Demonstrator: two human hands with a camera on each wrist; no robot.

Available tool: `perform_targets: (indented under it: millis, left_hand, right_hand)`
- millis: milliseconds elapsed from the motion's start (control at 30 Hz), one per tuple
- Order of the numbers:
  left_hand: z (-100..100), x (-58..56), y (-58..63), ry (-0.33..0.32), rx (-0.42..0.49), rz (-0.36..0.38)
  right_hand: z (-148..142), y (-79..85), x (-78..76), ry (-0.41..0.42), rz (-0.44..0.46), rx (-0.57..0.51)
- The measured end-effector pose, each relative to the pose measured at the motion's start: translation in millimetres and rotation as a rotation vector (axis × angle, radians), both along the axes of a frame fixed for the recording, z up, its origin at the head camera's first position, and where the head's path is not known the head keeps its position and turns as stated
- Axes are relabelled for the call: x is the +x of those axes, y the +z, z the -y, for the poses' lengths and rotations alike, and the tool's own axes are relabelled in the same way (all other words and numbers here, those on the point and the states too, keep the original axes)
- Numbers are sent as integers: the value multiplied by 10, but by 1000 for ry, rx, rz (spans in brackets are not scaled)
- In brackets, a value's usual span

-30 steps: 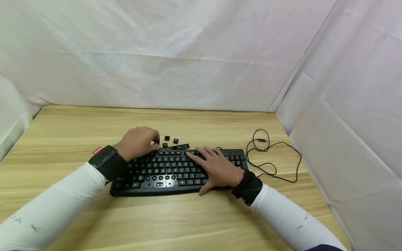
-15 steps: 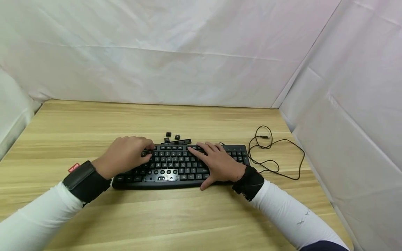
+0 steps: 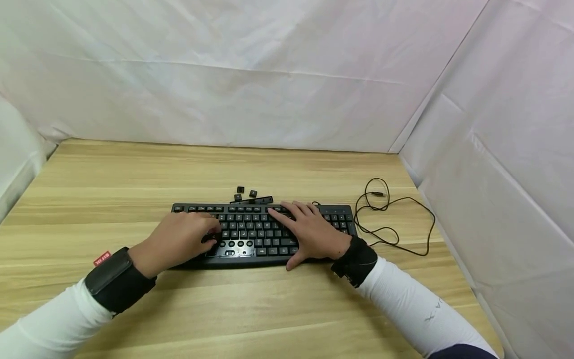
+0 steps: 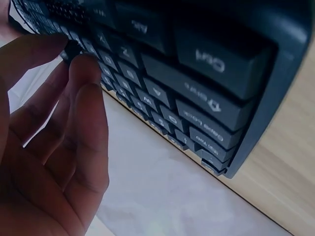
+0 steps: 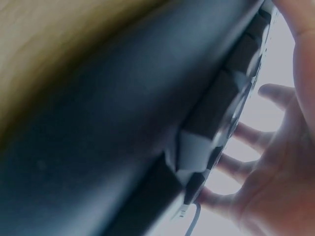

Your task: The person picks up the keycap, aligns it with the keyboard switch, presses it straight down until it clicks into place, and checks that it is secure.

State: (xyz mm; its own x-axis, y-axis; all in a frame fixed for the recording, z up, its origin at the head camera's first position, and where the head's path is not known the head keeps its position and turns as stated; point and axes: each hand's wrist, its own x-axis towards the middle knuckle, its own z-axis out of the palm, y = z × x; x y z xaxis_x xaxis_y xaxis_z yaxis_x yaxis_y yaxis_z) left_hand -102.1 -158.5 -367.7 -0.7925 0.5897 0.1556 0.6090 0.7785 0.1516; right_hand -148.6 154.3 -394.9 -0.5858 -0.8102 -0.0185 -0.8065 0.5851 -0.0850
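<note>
A black keyboard (image 3: 242,226) lies on the table, with a patch of bare key sockets (image 3: 236,244) low in its middle. My left hand (image 3: 179,240) is over the left part of the keyboard, near the edge of that patch. Its thumb and fingertips pinch a small black keycap (image 4: 73,49), mostly hidden by the fingers. My right hand (image 3: 312,235) rests spread across the right part of the keyboard, fingers straight, thumb over the front edge. Loose keycaps (image 3: 240,190) sit behind the keyboard, beside the long spacebar (image 3: 261,200).
A thin black cable (image 3: 389,243) lies in loops to the right of the keyboard. White cloth (image 3: 215,75) hangs behind the wooden table (image 3: 287,319) and along its right side.
My left hand has come from the loose keycaps behind the keyboard, toward me and left, with a keycap in its fingers. The right hand stays on the keyboard.
</note>
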Motion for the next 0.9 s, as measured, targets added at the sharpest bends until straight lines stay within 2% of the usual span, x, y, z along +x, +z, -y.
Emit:
perform_targets:
  millis: [300,667,900]
  left_hand:
    - [-25,43,-32,3,-42,-6]
    - [-49,43,-42,-36,-70,-23]
    - [-68,71,-33,-24,-87,-25]
  right_hand:
    - [21,35,8,1,0,23]
    - [15,40,49,-17,15,2]
    - [47,61,39,-14,16,21]
